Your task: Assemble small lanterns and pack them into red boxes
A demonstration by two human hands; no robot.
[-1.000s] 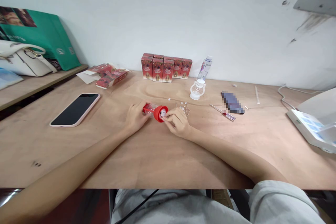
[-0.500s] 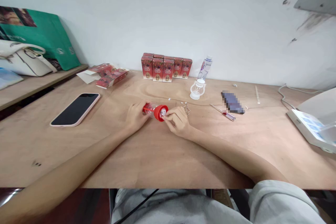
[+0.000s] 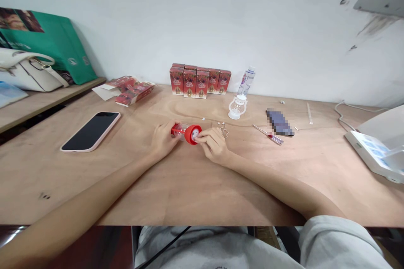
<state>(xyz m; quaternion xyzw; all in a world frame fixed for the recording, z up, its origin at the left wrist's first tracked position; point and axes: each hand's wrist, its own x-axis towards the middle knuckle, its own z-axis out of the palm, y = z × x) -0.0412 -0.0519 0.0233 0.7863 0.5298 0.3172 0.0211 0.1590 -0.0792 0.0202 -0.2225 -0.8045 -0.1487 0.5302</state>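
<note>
And there's a small shift: the white insert (image 3: pixel 195 133) shows paler and more face-on in the mouth of the red lantern (image 3: pixel 188 135) than half a sec ago, w/ the rim nudged a touch too. Prob. means the insert's sitting flatter in there, tho that's a judgement call; whether it's fully seated, can't tell.

L hand (image 3: pixel 163 141) is curled closed round the lantern's far end, fingers wrapped on, firm hold by the looks. Lantern's tipped on its side, btwn the two hands, open end toward R hand (image 3: pixel 214 146). R hand's half curled, thumb & forefinger in a close pinch right at the insert's edge, touching; whether there's a tiny part btwn those tips, can't tell.

Just past R hand: bent wire bits (image 3: pixel 224 131) on the table (image 3: pixel 189 189). Farther back, a white lantern (image 3: pixel 235 114) stands upright nr the bottle (image 3: pixel 248 80), w/ red boxes (image 3: pixel 195 84) to its left. Driver (image 3: pixel 276 139) lies off to the right, phone (image 3: pixel 91 131) well left of L hand.
</note>
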